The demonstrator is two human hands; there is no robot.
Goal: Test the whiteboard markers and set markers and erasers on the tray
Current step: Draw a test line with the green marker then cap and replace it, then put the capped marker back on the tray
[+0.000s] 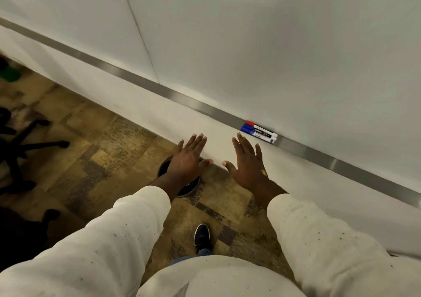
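Markers (259, 132) just beyond right fingers (242, 144)

No writing can be read. The markers (259, 132) at the middle right of the frame carry dark printed labels, but the print is too blurred to make out.

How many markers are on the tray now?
3, bunched on the tray beyond the right hand: a red-capped marker nearest the board, two blue-capped markers in front. They overlap, so one may be hidden.
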